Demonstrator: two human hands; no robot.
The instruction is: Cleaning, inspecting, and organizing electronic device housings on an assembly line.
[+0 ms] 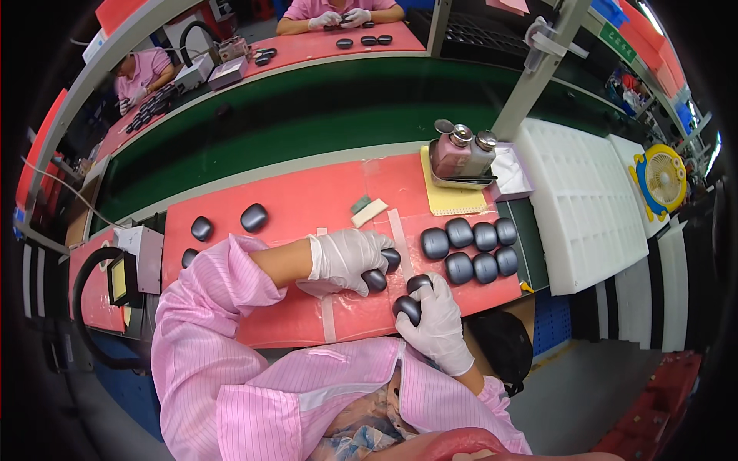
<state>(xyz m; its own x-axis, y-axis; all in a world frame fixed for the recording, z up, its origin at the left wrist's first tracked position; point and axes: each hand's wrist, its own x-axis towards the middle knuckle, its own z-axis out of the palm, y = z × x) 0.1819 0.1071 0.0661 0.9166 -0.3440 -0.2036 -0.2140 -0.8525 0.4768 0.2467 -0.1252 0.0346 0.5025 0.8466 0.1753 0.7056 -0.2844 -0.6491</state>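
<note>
My left hand (347, 260), in a white glove, is closed over the pink mat (284, 319). Two dark grey rounded cases, shaped like earbud cases, show at its fingertips: one case (374, 280) nearer me, another case (391, 260) just beyond. My right hand (440, 323), also gloved, grips two similar cases at the mat's near edge, an upper case (419, 283) and a lower case (407, 309). Several matching cases (460, 267) stand in two rows to the right. Farther left lie loose cases, among them a larger-looking one (254, 218) and a smaller-looking one (202, 228).
Beyond my hands are a white block (370, 213) and a yellow notepad (453, 201) under pump bottles (462, 157). White foam trays (588, 207) and a small yellow fan (663, 180) stand right. A ring-shaped lamp (96, 307) is left. Across the green conveyor (307, 104), co-workers handle cases.
</note>
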